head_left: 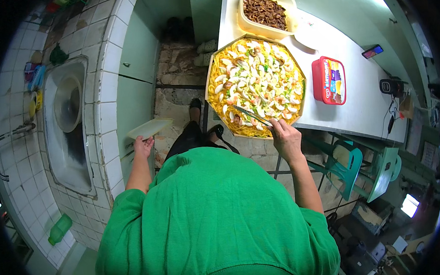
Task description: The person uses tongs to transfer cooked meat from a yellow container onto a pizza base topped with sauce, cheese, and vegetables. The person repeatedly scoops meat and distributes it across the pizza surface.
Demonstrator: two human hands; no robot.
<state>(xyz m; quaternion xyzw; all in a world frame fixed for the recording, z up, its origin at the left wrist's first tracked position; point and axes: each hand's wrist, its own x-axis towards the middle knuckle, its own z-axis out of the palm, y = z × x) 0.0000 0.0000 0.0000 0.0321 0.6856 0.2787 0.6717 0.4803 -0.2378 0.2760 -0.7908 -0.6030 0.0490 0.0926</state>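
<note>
Left hand [143,146]: gripping the edge of a pale flat piece [151,127] beside the green cabinet [131,100]
Noodles [257,83]: topped with white slices, in an eight-sided tray at the left end of the bench [363,110]
Tongs [254,117]: tips over the noodles' near side
Open tub [246,27]: brown food inside, behind the tray
Right hand [286,138]: holding the tongs
Red tub [329,82]: right of the tray
</note>
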